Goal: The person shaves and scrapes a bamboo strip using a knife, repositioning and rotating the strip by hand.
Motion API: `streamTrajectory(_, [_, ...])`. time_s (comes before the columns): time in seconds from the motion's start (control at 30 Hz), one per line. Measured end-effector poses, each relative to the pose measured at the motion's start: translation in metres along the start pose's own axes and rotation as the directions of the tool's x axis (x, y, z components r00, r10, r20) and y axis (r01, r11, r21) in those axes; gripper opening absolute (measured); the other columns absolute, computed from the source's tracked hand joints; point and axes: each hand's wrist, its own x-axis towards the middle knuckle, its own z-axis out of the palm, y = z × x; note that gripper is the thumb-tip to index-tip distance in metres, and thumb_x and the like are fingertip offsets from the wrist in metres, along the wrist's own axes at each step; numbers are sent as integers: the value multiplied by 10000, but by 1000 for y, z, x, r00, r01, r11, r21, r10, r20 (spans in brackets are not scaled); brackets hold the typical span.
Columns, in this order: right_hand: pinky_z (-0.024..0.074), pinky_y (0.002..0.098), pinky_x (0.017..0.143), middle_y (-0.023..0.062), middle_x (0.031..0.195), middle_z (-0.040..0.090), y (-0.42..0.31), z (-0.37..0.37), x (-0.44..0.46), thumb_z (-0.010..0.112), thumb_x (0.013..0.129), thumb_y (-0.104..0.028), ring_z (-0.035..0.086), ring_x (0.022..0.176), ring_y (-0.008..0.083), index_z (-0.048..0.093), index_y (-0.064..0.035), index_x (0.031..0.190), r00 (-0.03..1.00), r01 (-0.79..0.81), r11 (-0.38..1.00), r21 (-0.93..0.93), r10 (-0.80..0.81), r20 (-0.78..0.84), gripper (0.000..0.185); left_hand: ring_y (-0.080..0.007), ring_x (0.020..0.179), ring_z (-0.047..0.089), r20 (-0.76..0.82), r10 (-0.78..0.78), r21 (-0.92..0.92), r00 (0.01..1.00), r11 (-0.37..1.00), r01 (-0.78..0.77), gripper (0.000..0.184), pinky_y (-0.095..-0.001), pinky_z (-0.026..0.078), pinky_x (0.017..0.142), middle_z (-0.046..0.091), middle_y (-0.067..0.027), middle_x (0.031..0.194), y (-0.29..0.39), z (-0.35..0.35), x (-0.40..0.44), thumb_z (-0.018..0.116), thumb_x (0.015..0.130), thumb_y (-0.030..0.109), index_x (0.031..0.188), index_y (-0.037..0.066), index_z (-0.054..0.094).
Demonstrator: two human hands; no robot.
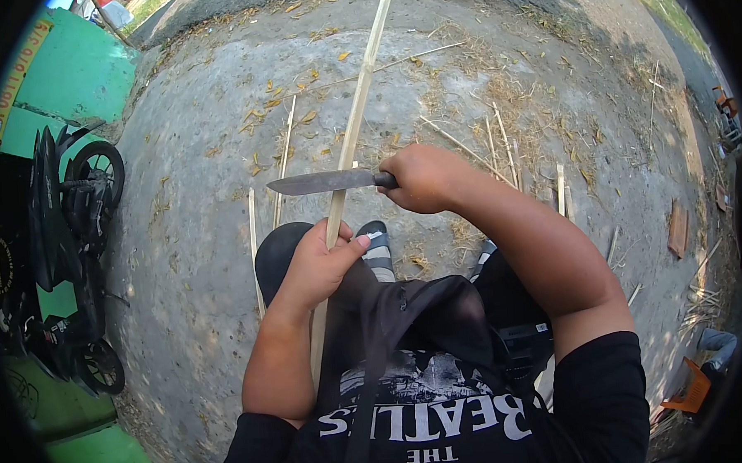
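A long pale bamboo strip (357,108) runs from the top of the view down past my left side, slightly slanted. My left hand (321,263) is closed around it near my knee, thumb lying along its right. In my right hand (417,178) is the dark handle of a large knife (315,183). Its broad blade points left and crosses the strip just above my left hand. The blade appears to touch the strip, though how deep its edge sits I cannot tell. The strip's lower end passes under my left forearm beside my dark clothing.
Several thin bamboo strips (285,152) lie on the concrete ground (194,156) among dry leaves and shavings. A motorcycle (78,244) stands at the left by a green wall (78,70). At the right are a brown block (678,228) and an orange crate (688,390).
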Motion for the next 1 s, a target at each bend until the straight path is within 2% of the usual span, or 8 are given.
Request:
streamTrajectory(0.1, [565, 506, 782, 171, 891, 736, -1, -1, 4, 657, 829, -215, 719, 902, 387, 736, -104, 934, 998, -50, 996, -73, 52, 28, 173, 13, 611, 409, 15, 43, 18, 999, 999, -44, 273, -189, 317, 541, 443, 114, 708, -6, 4, 1, 772, 945, 101, 1058, 67, 525])
streamTrajectory(0.2, [583, 486, 869, 162, 1036, 758, -7, 3, 11, 648, 877, -213, 732, 1008, 350, 769, -114, 1059, 986, -135, 985, -104, 144, 80, 241, 17, 630, 411, -7, 21, 46, 1000, 999, -21, 280, -191, 326, 563, 437, 120, 709, 1, 5, -1, 774, 937, 83, 1058, 63, 522])
streamTrajectory(0.3, [560, 511, 786, 181, 909, 738, 0, 14, 13, 657, 842, -222, 714, 905, 396, 741, -104, 950, 995, -101, 994, -53, 102, 17, 180, 7, 625, 419, -24, 23, 57, 999, 998, -22, 287, -207, 339, 552, 449, 110, 705, -2, 4, 2, 780, 926, 81, 1055, 50, 525])
streamTrajectory(0.4, [555, 516, 793, 190, 917, 737, -5, 17, 7, 655, 857, -224, 709, 906, 404, 745, -103, 959, 998, -68, 997, 28, 68, 16, 182, -12, 627, 441, -47, 16, 31, 999, 999, -14, 304, -222, 361, 541, 474, 89, 703, -6, 3, 2, 799, 906, 86, 1048, 26, 537])
streamTrajectory(0.5, [578, 505, 859, 188, 1018, 753, -15, 0, 0, 626, 879, -208, 727, 996, 375, 765, -100, 1061, 990, -101, 994, -34, 103, 101, 253, -7, 627, 434, -49, 23, 71, 998, 997, -20, 297, -214, 353, 547, 468, 95, 702, -5, 6, 4, 792, 913, 81, 1052, 37, 532])
streamTrajectory(0.63, [576, 503, 874, 192, 1030, 753, 3, -1, 16, 624, 883, -216, 728, 992, 374, 763, -90, 1059, 987, -148, 988, -34, 150, 62, 258, 5, 632, 415, -34, 25, 98, 999, 995, -21, 295, -200, 335, 564, 441, 112, 703, -6, 10, 3, 781, 923, 69, 1055, 55, 517])
streamTrajectory(0.93, [576, 496, 862, 200, 976, 755, 4, 3, 18, 626, 863, -195, 728, 967, 383, 764, -70, 1027, 986, -149, 989, -11, 149, 67, 248, -2, 639, 420, -46, 49, 150, 998, 988, -41, 315, -209, 359, 568, 429, 108, 702, -7, 10, 2, 797, 901, 52, 1047, 49, 518])
streamTrajectory(1.0, [568, 502, 840, 209, 947, 747, 11, 4, 21, 634, 857, -206, 723, 932, 397, 759, -61, 992, 994, -96, 995, 17, 94, 59, 234, -3, 638, 422, -45, 42, 151, 998, 988, -35, 314, -210, 360, 564, 430, 106, 701, -5, 11, 3, 796, 900, 48, 1047, 46, 519])
